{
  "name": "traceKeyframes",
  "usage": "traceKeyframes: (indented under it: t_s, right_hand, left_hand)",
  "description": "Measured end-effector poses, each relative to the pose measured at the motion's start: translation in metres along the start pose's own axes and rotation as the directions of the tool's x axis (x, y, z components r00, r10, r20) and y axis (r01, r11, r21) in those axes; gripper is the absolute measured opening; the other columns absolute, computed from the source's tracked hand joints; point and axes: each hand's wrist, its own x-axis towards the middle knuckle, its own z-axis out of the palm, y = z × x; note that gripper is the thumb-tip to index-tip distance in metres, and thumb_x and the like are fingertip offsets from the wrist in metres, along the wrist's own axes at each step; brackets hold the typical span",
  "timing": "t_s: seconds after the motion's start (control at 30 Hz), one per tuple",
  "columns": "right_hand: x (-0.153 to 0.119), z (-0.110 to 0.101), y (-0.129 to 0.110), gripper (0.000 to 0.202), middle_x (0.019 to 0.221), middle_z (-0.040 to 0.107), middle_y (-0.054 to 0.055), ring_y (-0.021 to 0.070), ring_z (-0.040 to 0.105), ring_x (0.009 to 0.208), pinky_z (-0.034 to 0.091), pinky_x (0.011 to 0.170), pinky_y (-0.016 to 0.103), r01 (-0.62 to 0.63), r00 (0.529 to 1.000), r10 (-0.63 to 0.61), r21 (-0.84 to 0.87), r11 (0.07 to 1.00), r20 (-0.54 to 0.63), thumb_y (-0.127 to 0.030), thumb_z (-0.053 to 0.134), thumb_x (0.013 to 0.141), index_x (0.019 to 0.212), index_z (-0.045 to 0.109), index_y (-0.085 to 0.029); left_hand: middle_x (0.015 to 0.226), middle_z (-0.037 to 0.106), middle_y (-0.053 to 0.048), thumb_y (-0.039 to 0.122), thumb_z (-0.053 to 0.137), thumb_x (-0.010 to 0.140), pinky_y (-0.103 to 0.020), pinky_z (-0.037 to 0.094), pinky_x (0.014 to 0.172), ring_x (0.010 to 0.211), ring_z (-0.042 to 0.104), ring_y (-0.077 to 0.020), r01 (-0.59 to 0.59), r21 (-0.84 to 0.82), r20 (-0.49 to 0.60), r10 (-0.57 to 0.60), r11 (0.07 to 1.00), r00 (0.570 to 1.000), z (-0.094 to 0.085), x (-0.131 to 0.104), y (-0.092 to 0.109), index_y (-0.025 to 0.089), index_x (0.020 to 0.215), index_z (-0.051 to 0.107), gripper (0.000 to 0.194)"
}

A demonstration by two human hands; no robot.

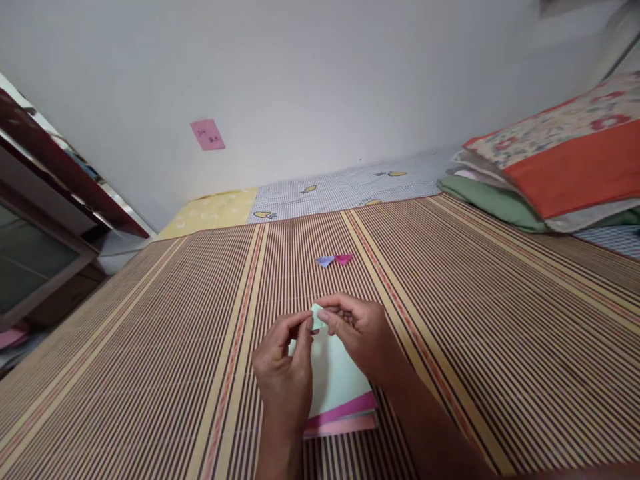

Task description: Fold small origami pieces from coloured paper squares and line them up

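Note:
A small folded piece of pale green paper (317, 318) is pinched between both hands. My left hand (286, 353) closes thumb and forefinger on its left side. On its right side, my right hand (360, 333) grips it the same way, the other fingers curled. Below them lies a stack of coloured paper sheets (340, 380), pale green on top, with magenta and pink edges showing at the front. Beyond the hands, a blue folded paper triangle (325, 261) and a magenta folded paper triangle (343, 259) lie side by side on the mat.
A striped bamboo mat (165, 347) covers the bed surface. Folded bedding (565, 160) with an orange and floral cover is piled at the right. A pink note (207, 135) with handwriting sticks to the wall. Patterned cloth (320, 190) runs along the mat's far edge.

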Motion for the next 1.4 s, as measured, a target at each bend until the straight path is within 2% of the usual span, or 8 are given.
traceKeyframes:
  t_s: [0.23,0.37,0.57,0.7,0.9,1.17,1.3,1.4]
  right_hand:
    - [0.0,-0.003,0.002,0.008,0.068,0.065,-0.002,0.0143,0.059,0.063,0.045,0.058,0.024,-0.022,0.999,0.023,-0.033,0.999,0.024,-0.023,0.065,0.087,0.082,0.07,-0.018]
    - [0.0,-0.005,0.0,0.015,0.065,0.058,-0.003,0.0131,0.054,0.06,0.041,0.056,0.024,0.001,0.999,0.001,-0.049,0.999,0.036,-0.025,0.063,0.09,0.078,0.066,-0.019]
    - [0.002,-0.018,-0.001,0.01,0.073,0.064,-0.002,0.0127,0.056,0.065,0.042,0.058,0.023,-0.073,0.974,0.074,-0.009,0.997,0.213,-0.029,0.069,0.088,0.09,0.071,-0.019]
    - [0.001,-0.023,-0.001,0.015,0.067,0.06,-0.003,0.0115,0.053,0.059,0.04,0.056,0.023,-0.09,0.959,0.098,-0.042,0.995,0.265,-0.028,0.066,0.09,0.081,0.069,-0.018]
    - [-0.001,-0.019,-0.001,0.021,0.064,0.057,-0.003,0.011,0.051,0.056,0.038,0.054,0.024,-0.043,0.986,0.056,-0.085,0.995,0.157,-0.026,0.059,0.093,0.074,0.062,-0.018]
    - [0.001,-0.02,-0.003,0.018,0.065,0.056,-0.004,0.0117,0.05,0.06,0.037,0.056,0.024,-0.005,0.981,0.026,-0.113,0.994,0.191,-0.023,0.059,0.093,0.076,0.064,-0.018]
    - [0.0,-0.018,-0.004,0.016,0.067,0.057,-0.004,0.012,0.053,0.064,0.038,0.059,0.024,0.042,0.975,-0.012,-0.129,0.991,0.221,-0.021,0.061,0.093,0.078,0.067,-0.018]
    - [0.0,-0.016,-0.002,0.007,0.077,0.064,-0.002,0.0133,0.059,0.068,0.045,0.063,0.025,0.012,0.986,0.001,-0.078,0.997,0.165,-0.022,0.063,0.092,0.097,0.067,-0.019]
  left_hand:
    - [0.084,0.076,-0.004,0.031,0.073,0.087,-0.027,0.056,0.066,0.069,0.069,-0.0171,0.187,-0.136,0.093,-0.176,0.973,0.98,0.001,0.0,-0.007,0.021,0.092,0.077,0.012]
    - [0.086,0.076,-0.005,0.028,0.077,0.083,-0.027,0.057,0.072,0.078,0.07,-0.0189,0.177,-0.16,0.155,-0.153,0.971,0.976,0.001,0.001,-0.005,0.02,0.094,0.077,0.014]
    - [0.071,0.073,-0.003,0.031,0.081,0.078,-0.024,0.056,0.061,0.065,0.069,-0.0159,0.311,-0.286,0.065,-0.305,0.906,0.95,-0.001,0.005,-0.003,0.017,0.088,0.077,0.018]
    - [0.068,0.073,-0.002,0.031,0.083,0.076,-0.024,0.057,0.061,0.063,0.069,-0.0149,0.345,-0.326,0.031,-0.355,0.88,0.934,-0.002,0.006,-0.003,0.016,0.088,0.076,0.02]
    - [0.074,0.075,-0.003,0.033,0.082,0.079,-0.026,0.058,0.065,0.07,0.071,-0.0172,0.294,-0.218,0.054,-0.29,0.931,0.956,-0.002,0.002,-0.003,0.018,0.093,0.077,0.021]
    - [0.086,0.074,0.0,0.023,0.072,0.089,-0.027,0.057,0.07,0.075,0.07,-0.0152,-0.054,-0.043,-0.043,0.052,0.998,0.998,0.002,-0.004,-0.008,0.024,0.095,0.076,0.007]
    - [0.08,0.073,0.001,0.023,0.073,0.088,-0.026,0.055,0.069,0.072,0.069,-0.0147,-0.055,0.059,-0.065,0.059,0.997,0.996,0.001,-0.003,-0.011,0.023,0.089,0.074,0.002]
    - [0.082,0.074,0.0,0.026,0.073,0.088,-0.027,0.056,0.069,0.072,0.069,-0.0152,-0.001,0.015,-0.028,0.001,1.0,1.0,0.001,-0.002,-0.012,0.022,0.092,0.075,0.006]
